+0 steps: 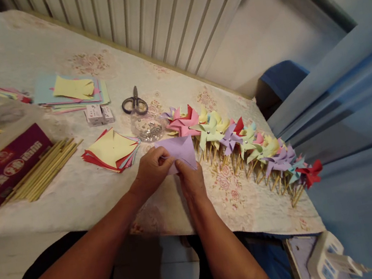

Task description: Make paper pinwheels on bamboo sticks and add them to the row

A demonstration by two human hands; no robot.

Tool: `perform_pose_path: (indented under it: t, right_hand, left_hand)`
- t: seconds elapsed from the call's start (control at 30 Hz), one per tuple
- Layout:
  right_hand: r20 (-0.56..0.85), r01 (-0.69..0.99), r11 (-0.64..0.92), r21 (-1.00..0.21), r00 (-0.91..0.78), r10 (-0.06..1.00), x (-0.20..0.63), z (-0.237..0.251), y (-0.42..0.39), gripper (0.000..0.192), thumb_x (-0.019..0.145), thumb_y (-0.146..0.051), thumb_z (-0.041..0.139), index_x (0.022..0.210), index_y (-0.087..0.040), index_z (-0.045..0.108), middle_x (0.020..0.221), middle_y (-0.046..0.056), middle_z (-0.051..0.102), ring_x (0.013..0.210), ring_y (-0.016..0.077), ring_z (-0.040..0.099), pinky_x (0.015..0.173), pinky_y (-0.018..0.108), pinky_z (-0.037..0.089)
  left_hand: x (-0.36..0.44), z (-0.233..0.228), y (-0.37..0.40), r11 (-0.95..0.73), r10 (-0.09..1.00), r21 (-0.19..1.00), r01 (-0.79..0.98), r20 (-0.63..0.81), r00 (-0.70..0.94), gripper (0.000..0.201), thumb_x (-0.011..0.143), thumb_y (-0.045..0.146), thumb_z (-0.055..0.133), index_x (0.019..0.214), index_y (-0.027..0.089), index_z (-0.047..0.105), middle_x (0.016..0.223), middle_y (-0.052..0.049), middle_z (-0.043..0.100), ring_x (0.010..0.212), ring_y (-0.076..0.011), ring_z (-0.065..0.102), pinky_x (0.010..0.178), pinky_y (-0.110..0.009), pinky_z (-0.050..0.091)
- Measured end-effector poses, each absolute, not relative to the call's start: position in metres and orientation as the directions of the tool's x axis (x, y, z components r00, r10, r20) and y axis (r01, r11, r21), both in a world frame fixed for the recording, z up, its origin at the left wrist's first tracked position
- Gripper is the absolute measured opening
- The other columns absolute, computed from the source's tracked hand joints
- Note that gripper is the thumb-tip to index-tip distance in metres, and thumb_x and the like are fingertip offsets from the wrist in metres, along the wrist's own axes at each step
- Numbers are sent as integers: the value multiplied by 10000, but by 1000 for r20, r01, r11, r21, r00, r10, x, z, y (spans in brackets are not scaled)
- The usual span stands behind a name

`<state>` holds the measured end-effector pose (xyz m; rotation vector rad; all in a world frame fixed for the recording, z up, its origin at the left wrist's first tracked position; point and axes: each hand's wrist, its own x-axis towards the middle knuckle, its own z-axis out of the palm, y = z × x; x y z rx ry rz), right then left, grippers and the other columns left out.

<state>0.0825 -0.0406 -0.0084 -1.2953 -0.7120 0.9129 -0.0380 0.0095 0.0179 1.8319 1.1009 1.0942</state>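
A square of purple paper (181,150) is held up over the table between both my hands. My left hand (153,166) pinches its left edge, fingers curled in. My right hand (191,176) grips the lower edge, with the thumb on the near face. Slits in the paper are partly hidden by my fingers. Just left of it lies a fanned stack of cut paper squares (111,147), yellow on top. Behind my hands sits a clear bag of small metal fasteners (148,129). Finished paper pinwheels (230,139) on sticks lie in a row to the right.
Black-handled scissors (135,104) and small white boxes (99,114) lie farther back, near a pile of coloured paper (46,91). Bundled wooden sticks (43,170) rest against a purple box (5,165) at left. A radiator (151,16) borders the flowered tablecloth; a power strip (329,260) is at lower right.
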Motion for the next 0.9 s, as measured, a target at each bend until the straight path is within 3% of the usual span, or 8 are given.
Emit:
perform_pose_path:
  t: [0.27,0.73,0.83,0.9]
  right_hand:
    - [-113,-247,19,-969,508,854,79,-1,-41,317,682,-262,718,988,-179,730,897,-17,740,827,171,653,796,305,545]
    - [-85,-175,13,-985,540,837,77,5,-41,234,695,-244,679,917,-177,712,784,-31,695,700,139,579,675,244,506]
    - [-107,-227,27,-974,560,822,76,5,-40,274,690,-245,664,951,-175,708,822,-22,710,735,148,603,703,255,526]
    - [-120,-297,64,-953,560,820,76,5,-39,314,681,-238,663,987,-176,707,867,-18,724,776,156,626,732,267,541]
  left_hand:
    - [-35,21,7,-363,924,863,353,283,258,141,788,213,607,670,193,534,645,33,475,639,-136,452,635,-281,355]
    - [-29,19,2,-343,934,881,325,285,214,167,779,206,609,651,200,502,646,31,478,630,-134,450,628,-284,357]
    - [-26,12,0,-300,952,922,245,272,143,109,758,222,652,798,197,555,662,50,488,595,-119,459,620,-275,379]
    - [-22,6,-2,-250,968,959,137,242,73,326,721,237,703,1006,200,550,694,69,505,575,-107,471,604,-260,396]
